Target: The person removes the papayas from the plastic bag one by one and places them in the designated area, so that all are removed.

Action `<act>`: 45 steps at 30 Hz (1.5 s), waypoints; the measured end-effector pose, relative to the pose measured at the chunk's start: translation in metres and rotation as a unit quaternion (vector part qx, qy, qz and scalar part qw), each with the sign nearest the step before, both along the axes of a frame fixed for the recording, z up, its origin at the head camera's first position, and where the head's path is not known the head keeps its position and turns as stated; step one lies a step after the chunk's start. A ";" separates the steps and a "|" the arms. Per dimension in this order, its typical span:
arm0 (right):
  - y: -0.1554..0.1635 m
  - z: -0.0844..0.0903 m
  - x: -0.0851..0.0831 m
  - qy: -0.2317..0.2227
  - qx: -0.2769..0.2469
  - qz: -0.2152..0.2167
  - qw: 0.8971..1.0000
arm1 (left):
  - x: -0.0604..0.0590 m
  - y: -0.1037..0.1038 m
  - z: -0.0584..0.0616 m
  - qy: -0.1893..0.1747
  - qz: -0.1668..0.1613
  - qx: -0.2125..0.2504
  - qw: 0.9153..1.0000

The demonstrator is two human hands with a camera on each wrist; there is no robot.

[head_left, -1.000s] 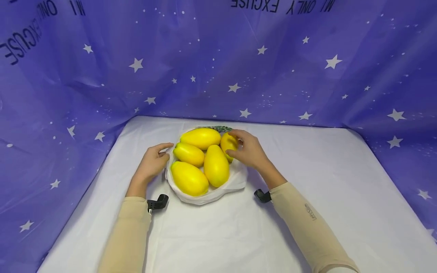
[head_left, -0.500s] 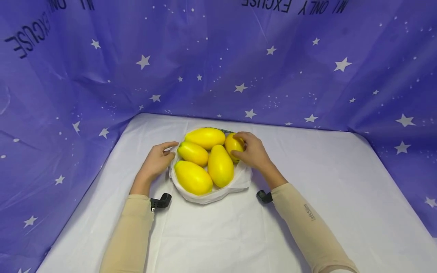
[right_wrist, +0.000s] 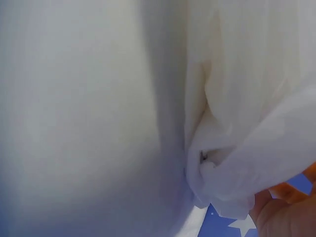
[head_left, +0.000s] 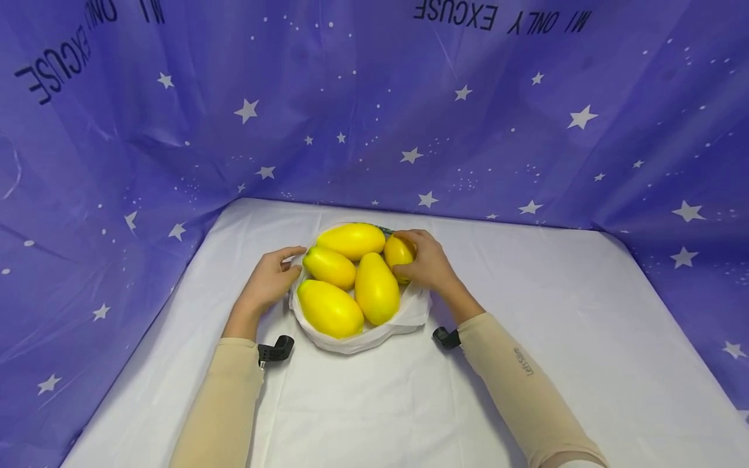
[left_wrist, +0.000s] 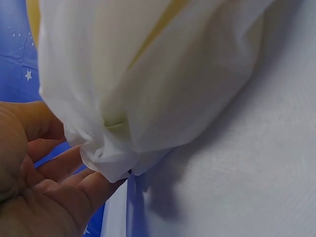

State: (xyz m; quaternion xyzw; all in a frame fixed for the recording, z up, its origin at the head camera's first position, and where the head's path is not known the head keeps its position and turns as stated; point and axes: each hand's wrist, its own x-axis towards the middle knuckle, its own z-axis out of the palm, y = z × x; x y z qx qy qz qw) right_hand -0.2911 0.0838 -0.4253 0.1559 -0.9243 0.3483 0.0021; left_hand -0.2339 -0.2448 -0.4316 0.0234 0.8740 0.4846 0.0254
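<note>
Several yellow papayas [head_left: 377,289], some with green tips, lie together in an opened white bag [head_left: 351,343] on the table. At the bag's left side, my left hand [head_left: 272,279] holds its rim. In the left wrist view, the thumb [left_wrist: 101,187] touches the bunched white bag [left_wrist: 148,108], with the other fingers behind it. My right hand [head_left: 430,260] curls round the rightmost papaya [head_left: 399,250], its thumb on the near side. The right wrist view has the bag [right_wrist: 237,123] hiding the fruit, and only part of the right hand [right_wrist: 289,212] shows.
A white cloth covers the table [head_left: 526,292]. Purple sheeting with white stars [head_left: 374,97] hangs behind and at both sides. Black wrist cameras [head_left: 276,350] stick out beneath both wrists. A green printed patch [head_left: 383,229] shows at the bag's far edge.
The right hand has closed in farther over the rightmost papaya, hiding more of it. The left hand stays at the bag's rim. The head view has shifted slightly.
</note>
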 end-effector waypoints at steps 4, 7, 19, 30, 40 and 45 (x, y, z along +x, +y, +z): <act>0.000 0.001 0.005 -0.003 -0.006 -0.021 1.000 | 0.001 0.001 -0.001 0.002 -0.006 0.008 1.000; 0.002 0.005 0.009 0.000 -0.020 -0.027 0.999 | 0.002 0.002 0.000 -0.001 -0.007 0.009 1.000; 0.013 0.026 0.017 0.050 -0.092 -0.031 0.994 | 0.001 -0.001 0.003 -0.006 0.001 -0.003 1.000; 0.044 0.035 0.014 0.053 -0.109 -0.088 0.989 | 0.001 0.000 0.003 -0.007 -0.008 0.002 1.000; 0.069 0.022 0.001 0.023 -0.076 -0.115 0.990 | -0.001 -0.002 -0.001 -0.004 -0.007 -0.004 1.000; 0.081 0.018 -0.003 -0.001 -0.046 -0.123 0.991 | -0.002 -0.002 0.000 0.001 -0.011 -0.002 1.000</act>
